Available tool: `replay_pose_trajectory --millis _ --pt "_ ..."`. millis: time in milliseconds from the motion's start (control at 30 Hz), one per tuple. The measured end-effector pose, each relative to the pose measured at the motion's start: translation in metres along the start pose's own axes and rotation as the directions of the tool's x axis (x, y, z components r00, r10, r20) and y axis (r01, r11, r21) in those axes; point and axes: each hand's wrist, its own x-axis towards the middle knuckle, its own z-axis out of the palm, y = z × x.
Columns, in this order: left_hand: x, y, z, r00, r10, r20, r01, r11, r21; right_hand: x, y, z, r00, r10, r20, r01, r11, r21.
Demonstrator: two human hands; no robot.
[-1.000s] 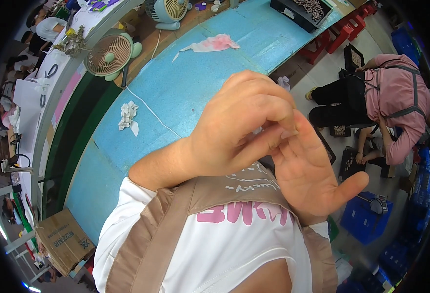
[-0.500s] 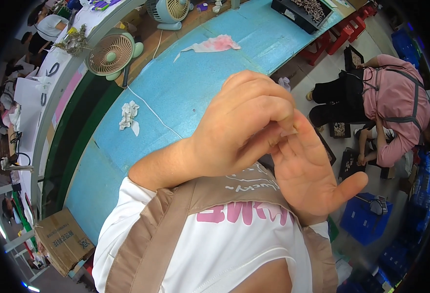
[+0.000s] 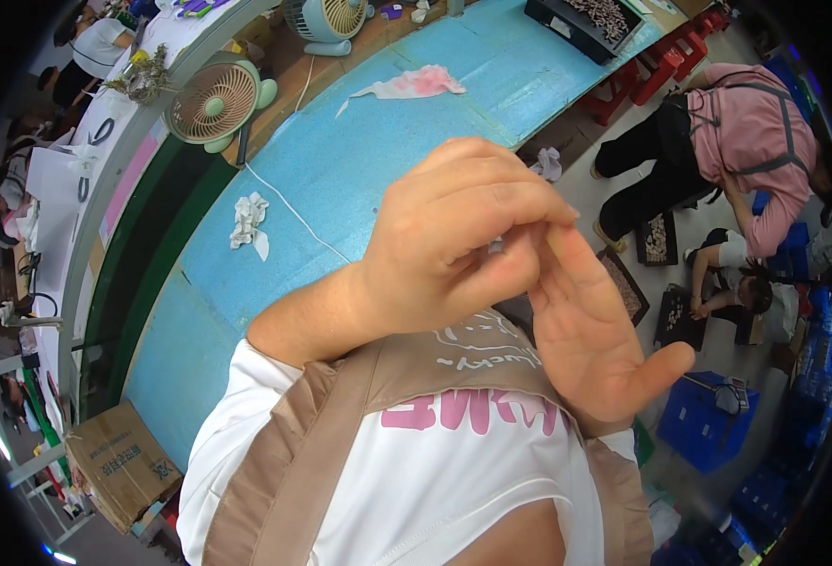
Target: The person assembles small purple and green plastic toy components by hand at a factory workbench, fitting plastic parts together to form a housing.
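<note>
My left hand (image 3: 463, 241) is raised over the blue table, bent at the wrist, its fingers curled in. Its fingertips press against the fingers of my right hand (image 3: 581, 325). The palm of the right hand faces up toward me, with its fingers extended and its thumb spread out to the right. The right fingertips are partly hidden behind the left hand. Whether something small is pinched where the fingers meet, I cannot make out. Below both hands is my brown ruffled apron (image 3: 336, 453).
Crumpled tissue (image 3: 249, 224), a pink-stained sheet (image 3: 420, 83) and a white cord lie on the blue table (image 3: 340, 170). A green fan (image 3: 213, 107) stands at its left, a black tray (image 3: 576, 33) at its far end. Two people work by floor trays (image 3: 656, 241) on the right.
Both hands have shifted slightly left, and the left fingers have moved up along the right fingers. The person in pink has straightened and moved, uncovering a crouching person.
</note>
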Motion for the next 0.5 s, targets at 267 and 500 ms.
replay_pose_trajectory --millis 267,500 --pt "0.005 0.0 0.003 1.0 -0.03 -0.004 0.03 0.999 0.019 0.001 0.0 -0.005 1.0 0.003 -0.029 0.001 0.993 0.12" --pt "0.005 -0.011 0.005 0.999 0.042 0.007 -0.042 0.996 0.078 0.001 -0.004 -0.005 0.997 0.051 -0.057 -0.037 0.974 0.222"
